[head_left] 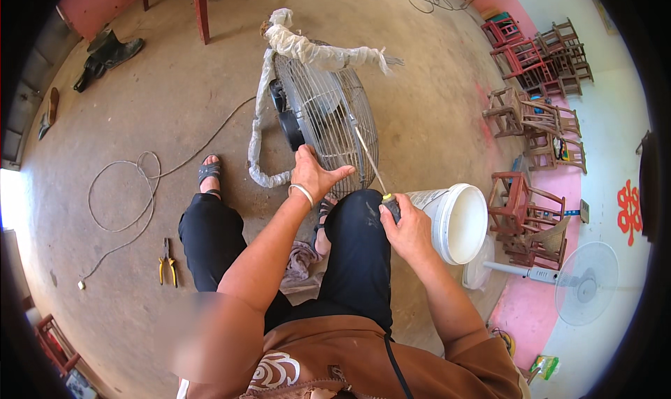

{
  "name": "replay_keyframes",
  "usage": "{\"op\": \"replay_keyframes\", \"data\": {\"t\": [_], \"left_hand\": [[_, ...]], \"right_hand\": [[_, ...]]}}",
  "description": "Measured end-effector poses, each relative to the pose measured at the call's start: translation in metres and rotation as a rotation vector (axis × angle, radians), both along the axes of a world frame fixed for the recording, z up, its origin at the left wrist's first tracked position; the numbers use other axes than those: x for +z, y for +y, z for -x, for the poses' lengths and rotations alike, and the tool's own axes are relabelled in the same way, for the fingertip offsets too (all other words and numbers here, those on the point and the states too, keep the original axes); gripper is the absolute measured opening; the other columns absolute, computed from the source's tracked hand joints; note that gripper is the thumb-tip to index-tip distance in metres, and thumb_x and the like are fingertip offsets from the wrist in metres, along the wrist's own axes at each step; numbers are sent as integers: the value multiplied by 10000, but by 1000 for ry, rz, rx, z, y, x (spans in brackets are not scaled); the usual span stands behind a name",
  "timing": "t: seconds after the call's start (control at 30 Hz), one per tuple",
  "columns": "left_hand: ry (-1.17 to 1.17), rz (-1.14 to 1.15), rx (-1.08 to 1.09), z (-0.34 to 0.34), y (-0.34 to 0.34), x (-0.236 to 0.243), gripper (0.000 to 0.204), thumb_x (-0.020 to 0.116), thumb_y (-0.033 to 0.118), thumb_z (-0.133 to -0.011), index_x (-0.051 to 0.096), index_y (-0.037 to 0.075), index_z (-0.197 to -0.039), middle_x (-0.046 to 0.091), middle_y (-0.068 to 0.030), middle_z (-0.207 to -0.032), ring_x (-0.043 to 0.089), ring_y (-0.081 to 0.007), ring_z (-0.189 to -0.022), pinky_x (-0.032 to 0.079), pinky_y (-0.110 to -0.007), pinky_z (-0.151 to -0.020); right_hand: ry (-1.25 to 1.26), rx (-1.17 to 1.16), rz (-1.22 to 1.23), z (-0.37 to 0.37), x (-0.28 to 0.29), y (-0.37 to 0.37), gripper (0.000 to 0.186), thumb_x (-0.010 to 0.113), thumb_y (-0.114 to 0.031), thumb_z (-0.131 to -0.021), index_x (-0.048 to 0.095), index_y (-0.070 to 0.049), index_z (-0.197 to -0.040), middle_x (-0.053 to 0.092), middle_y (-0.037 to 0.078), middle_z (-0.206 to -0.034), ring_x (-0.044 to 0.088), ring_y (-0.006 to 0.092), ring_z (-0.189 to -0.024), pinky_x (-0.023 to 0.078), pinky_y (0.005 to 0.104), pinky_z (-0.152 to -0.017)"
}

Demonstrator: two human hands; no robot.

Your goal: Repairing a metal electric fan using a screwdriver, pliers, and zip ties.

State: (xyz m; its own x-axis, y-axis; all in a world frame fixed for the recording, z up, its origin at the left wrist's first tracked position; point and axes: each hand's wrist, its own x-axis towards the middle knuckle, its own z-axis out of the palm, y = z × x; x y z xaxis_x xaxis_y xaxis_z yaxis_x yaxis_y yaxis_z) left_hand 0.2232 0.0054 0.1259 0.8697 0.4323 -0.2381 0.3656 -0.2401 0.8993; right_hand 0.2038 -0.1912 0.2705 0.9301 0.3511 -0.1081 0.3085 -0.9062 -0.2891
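A large metal fan point(326, 112) with a grey wire guard stands tilted on the floor in front of me, its dark motor housing on the left side. Its tubular legs are wrapped in whitish plastic point(318, 53). My left hand point(316, 175) straddles the guard's near lower edge, thumb stretched out to the right across the wires and the other fingers at the motor side, partly hidden. In my right hand point(408, 225), above my knee, is a screwdriver point(371, 160) with a yellow and dark handle. Its long shaft points up and left, with the tip at the guard.
A white bucket point(461, 224) lies tipped beside my right knee. Pliers point(168, 262) with yellow handles and a looped cable point(150, 189) lie on the floor at left. Wooden chairs point(521, 109) and a white standing fan point(586, 284) are at right. Boots point(112, 51) lie far left.
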Motion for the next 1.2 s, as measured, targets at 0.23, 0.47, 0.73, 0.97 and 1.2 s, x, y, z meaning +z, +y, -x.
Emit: {"op": "replay_keyframes", "data": {"t": [0.23,0.47,0.73,0.97,1.2], "left_hand": [[-36,-9,15,0,-2,-3,939,908,521,-541,423,-43,-1114,524,-217,-1087,590,-383,-979,495,-428,-859],[-57,-2,16,-5,0,-2,926,901,525,-552,426,-52,-1099,525,-225,-1096,592,-387,-984,497,-420,-857],[-49,36,19,-22,14,-6,958,901,531,-545,438,-82,-1119,534,-245,-1113,593,-386,-1005,495,-409,-882],[-12,70,43,-14,20,8,954,897,533,-547,442,-72,-1126,525,-250,-1148,588,-391,-1049,494,-413,-897],[46,67,-12,-13,18,12,934,892,523,-565,422,-42,-1141,508,-244,-1182,587,-403,-1052,495,-423,-893]], "right_hand": [[-23,17,-3,-7,-14,6,319,617,-322,-893,564,-50,-1051,647,197,-726,647,381,-679,491,469,-612],[140,18,-105,-29,19,10,341,612,-364,-896,592,-26,-931,651,200,-747,639,407,-731,479,500,-641],[-78,129,74,-46,-32,20,319,557,-312,-939,497,-3,-990,637,250,-733,631,449,-703,485,539,-643],[270,1,-29,-68,27,31,329,606,-307,-903,571,20,-909,637,236,-748,626,427,-715,487,494,-661],[122,311,424,-100,122,63,348,631,-324,-877,643,24,-868,649,240,-782,635,418,-769,494,480,-703]]}}
